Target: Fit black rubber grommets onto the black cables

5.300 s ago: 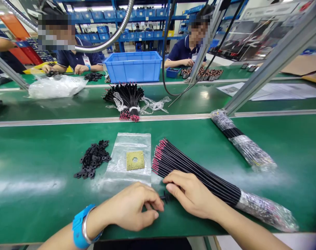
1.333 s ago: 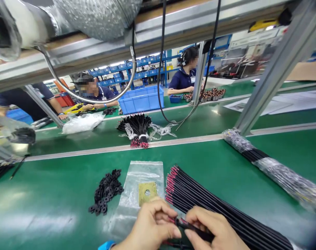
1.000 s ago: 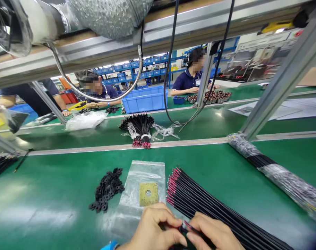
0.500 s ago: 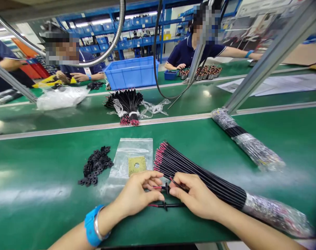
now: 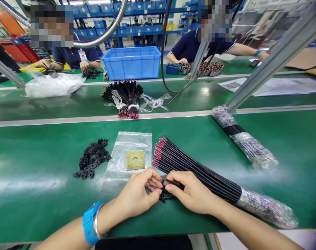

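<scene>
My left hand (image 5: pixel 139 192) wears a blue wristband and has its fingers pinched together around the red wire end of a thin black cable. My right hand (image 5: pixel 193 191) grips a black cable (image 5: pixel 170 182) between thumb and forefinger, its red tip pointing toward my left fingers. The two hands almost meet, and a small dark part between the fingertips is mostly hidden. Just below them, another black cable with a black rubber grommet (image 5: pixel 162 198) lies on the green bench. A fanned bundle of black cables (image 5: pixel 199 163) with red ends extends behind my right hand.
Left of a clear plastic bag (image 5: pixel 118 152) lies a pile of black grommets (image 5: pixel 92 158). A yellow sponge (image 5: pixel 135 160) with a hole rests on the bag. A wrapped cable bundle (image 5: pixel 243 139) is at right. Farther back are tied cables (image 5: pixel 126 95), a blue bin (image 5: pixel 131 64) and two co-workers.
My left fingers have closed in from a looser pose and come up to my right fingertips. The grommet seen between the hands is now mostly covered. The view has shifted slightly.
</scene>
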A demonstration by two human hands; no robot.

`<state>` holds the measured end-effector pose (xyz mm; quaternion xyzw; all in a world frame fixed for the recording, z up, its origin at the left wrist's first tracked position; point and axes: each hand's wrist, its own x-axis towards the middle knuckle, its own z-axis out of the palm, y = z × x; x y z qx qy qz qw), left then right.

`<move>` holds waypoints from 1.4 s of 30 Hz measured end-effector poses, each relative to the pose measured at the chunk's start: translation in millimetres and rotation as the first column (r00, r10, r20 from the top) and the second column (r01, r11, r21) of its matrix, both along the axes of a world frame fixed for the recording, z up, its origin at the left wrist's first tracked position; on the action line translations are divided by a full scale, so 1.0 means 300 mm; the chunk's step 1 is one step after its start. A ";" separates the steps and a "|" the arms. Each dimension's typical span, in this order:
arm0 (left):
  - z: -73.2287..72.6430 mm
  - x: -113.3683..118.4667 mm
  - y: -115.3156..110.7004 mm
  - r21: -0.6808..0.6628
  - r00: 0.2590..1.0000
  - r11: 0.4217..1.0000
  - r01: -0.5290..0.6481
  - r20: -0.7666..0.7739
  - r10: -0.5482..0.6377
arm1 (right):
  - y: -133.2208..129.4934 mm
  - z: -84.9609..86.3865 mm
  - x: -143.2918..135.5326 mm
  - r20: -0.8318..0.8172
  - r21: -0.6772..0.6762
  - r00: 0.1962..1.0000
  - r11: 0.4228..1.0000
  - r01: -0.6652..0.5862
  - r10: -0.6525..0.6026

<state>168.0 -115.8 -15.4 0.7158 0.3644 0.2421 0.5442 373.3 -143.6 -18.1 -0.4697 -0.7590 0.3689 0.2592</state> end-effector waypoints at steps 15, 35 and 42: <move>0.028 0.010 -0.015 -0.014 0.997 0.998 0.066 -0.034 -0.067 | 0.000 -0.016 -0.011 0.024 0.026 0.998 0.998 0.054 -0.055; 0.138 -0.389 0.310 0.630 0.533 0.776 -0.025 -0.648 0.543 | -0.015 -0.038 -0.017 0.032 -0.007 0.999 1.000 0.011 -0.011; 0.049 -0.165 0.172 0.728 0.872 0.673 0.132 -0.408 0.270 | -0.003 -0.027 -0.027 0.034 0.048 0.999 0.999 0.020 -0.022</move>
